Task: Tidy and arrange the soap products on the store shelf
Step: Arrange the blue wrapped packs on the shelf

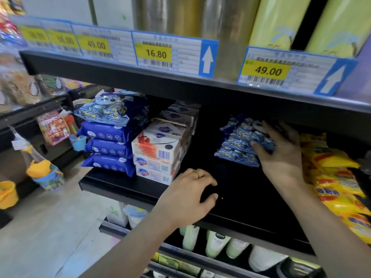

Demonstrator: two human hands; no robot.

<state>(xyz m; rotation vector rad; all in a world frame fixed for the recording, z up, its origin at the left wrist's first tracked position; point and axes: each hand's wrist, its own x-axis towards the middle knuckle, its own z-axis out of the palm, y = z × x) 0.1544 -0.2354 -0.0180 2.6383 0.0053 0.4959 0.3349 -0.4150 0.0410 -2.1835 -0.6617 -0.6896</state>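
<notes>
Reaching into a black store shelf [124, 185], the person's right hand [281, 155] grips the near right end of a small stack of blue wave-patterned soap packets [237, 145], fingers curled over the top, thumb against the side. The stack sits far back on the right, its long axis running left to right. The left hand [188, 194] rests on the bare shelf, fingers loosely bent, holding nothing. A dark gap lies between this stack and the white boxed soap bars [156, 157] on the left, so the packets likely need to slide leftward and nearer; the right hand is closest.
</notes>
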